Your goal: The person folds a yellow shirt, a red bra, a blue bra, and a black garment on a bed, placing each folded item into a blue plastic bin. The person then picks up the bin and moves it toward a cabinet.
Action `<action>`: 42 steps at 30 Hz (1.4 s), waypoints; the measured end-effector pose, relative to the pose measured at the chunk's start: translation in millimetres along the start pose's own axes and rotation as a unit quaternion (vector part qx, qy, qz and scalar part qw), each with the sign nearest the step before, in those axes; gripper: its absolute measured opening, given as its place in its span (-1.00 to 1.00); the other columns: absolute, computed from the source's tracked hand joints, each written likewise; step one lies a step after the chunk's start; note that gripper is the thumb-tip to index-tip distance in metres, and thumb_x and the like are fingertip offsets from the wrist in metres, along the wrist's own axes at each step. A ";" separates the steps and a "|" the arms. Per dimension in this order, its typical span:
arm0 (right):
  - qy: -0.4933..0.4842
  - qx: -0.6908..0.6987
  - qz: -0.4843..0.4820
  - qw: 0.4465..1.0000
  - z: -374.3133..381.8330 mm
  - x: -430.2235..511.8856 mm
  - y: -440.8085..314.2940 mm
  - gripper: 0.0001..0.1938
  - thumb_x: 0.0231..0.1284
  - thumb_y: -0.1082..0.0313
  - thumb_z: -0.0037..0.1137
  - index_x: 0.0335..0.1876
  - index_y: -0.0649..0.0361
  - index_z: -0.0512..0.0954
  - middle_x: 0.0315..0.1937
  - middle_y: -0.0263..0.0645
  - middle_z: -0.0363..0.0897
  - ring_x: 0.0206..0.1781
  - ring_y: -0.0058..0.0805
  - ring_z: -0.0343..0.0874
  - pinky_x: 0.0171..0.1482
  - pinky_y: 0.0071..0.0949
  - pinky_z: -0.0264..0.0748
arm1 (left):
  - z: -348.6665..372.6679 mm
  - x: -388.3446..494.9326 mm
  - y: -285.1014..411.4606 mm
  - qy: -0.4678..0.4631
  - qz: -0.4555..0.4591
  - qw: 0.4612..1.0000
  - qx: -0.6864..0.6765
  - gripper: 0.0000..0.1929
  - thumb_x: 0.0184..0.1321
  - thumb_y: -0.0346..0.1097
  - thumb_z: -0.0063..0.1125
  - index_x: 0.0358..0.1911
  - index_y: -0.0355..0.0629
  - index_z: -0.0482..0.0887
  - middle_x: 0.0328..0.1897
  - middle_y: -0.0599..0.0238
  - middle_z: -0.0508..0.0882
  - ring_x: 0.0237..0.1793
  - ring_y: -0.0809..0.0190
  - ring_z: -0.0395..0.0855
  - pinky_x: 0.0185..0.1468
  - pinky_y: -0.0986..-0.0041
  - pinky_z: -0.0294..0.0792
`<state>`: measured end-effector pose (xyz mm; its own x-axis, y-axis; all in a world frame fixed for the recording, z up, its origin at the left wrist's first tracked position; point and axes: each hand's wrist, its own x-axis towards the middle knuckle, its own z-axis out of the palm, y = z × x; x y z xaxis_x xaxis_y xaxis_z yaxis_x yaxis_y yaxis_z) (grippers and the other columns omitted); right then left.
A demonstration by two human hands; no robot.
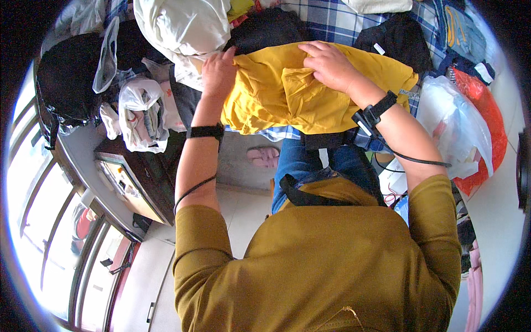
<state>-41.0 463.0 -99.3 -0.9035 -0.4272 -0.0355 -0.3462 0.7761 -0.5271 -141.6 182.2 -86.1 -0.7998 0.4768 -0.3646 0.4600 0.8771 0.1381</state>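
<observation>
A crumpled yellow cloth garment point(265, 99) lies spread before me over blue-and-white checked fabric point(332, 18). My left hand point(219, 71) is at its upper left corner, fingers bent over the edge; whether they pinch the cloth cannot be told. My right hand point(330, 66) rests on the garment's upper middle beside a raised fold, fingers somewhat spread. White cloth point(184, 29) lies just beyond my left hand. Black cloth point(267, 31) lies behind the yellow garment, and another black piece point(396, 41) is at its far right.
White plastic bags point(143, 112) and a large black bag point(68, 79) stand at the left. At the right are a translucent bag point(454, 120), a red bag point(485, 124) and folded jeans point(464, 33). A pink slipper point(263, 157) is on the floor below.
</observation>
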 end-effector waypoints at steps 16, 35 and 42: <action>0.051 0.242 0.265 0.932 -56.8 -67.3 -21.4 -0.71 0.12 0.28 0.08 -0.05 0.17 0.49 -0.29 -0.03 0.60 -0.17 -0.04 0.58 -0.15 -0.25 0.49 | -20.0 -31.9 27.4 0.190 0.108 0.964 -0.149 -0.52 -0.02 -0.28 0.20 0.07 -0.10 0.50 0.07 0.08 0.56 0.10 -0.02 0.48 0.20 0.16 0.28; 0.059 0.239 0.380 0.892 4.5 -121.3 2.5 -0.44 0.16 0.00 0.14 0.15 0.25 0.38 -0.03 -0.08 0.52 -0.04 -0.33 0.57 -0.04 -0.43 0.49 | 4.5 -42.4 58.3 0.053 0.151 0.975 -0.151 -0.35 -0.10 -0.24 0.33 0.18 0.03 0.42 0.08 0.20 0.53 0.03 0.03 0.51 0.10 0.24 0.37; 0.073 0.225 0.457 0.857 6.2 -99.6 6.7 -0.57 0.09 0.09 0.22 -0.06 0.30 0.49 -0.15 -0.12 0.59 -0.10 -0.26 0.57 -0.10 -0.40 0.46 | 10.8 -40.5 51.2 0.158 0.211 0.958 -0.113 -0.78 -0.01 -0.41 0.19 -0.23 -0.13 0.67 -0.08 0.27 0.63 -0.10 0.08 0.59 -0.02 0.32 0.45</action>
<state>48.1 507.9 -104.6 -0.7789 0.3532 -0.5183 0.6262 0.4843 -0.6110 -81.5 207.2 -74.2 -0.6541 0.7540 0.0601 0.7019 0.5754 0.4198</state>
